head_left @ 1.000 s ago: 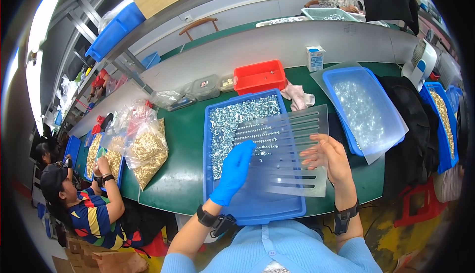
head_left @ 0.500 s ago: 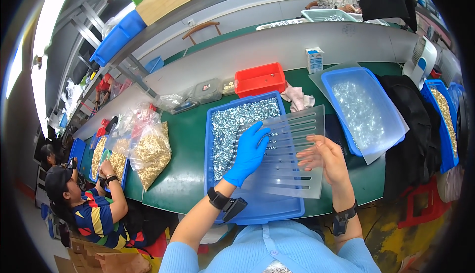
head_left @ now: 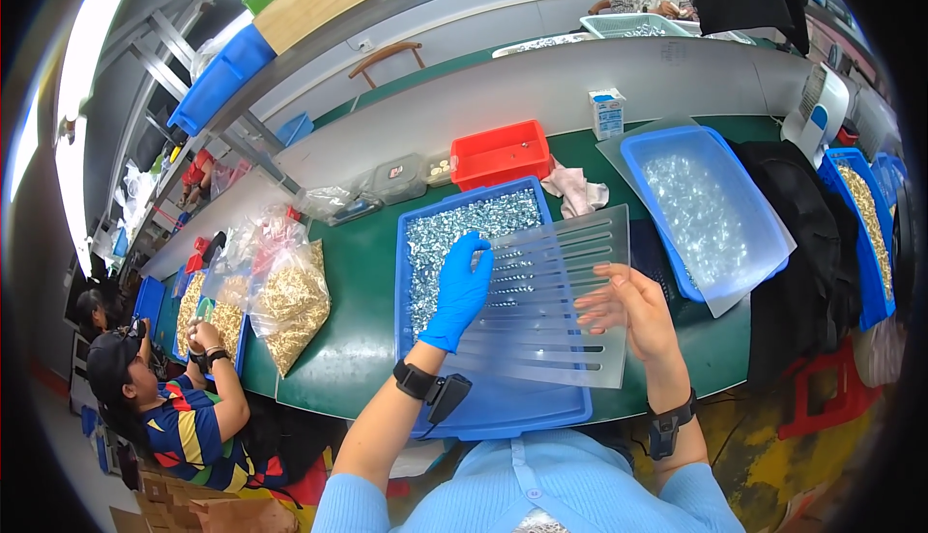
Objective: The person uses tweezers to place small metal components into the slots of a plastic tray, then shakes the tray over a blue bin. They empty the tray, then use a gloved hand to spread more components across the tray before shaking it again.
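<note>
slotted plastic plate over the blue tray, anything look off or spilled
Nothing spilled. The slotted plate sits tilted over the blue tray, with the right hand at its edge and the gloved left hand on its left side. The small metal parts stay inside the tray.

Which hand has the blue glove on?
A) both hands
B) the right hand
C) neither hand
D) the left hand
D: the left hand wears a blue glove and rests at the slotted clear plate, while the right hand at the plate's other side is bare.
</note>
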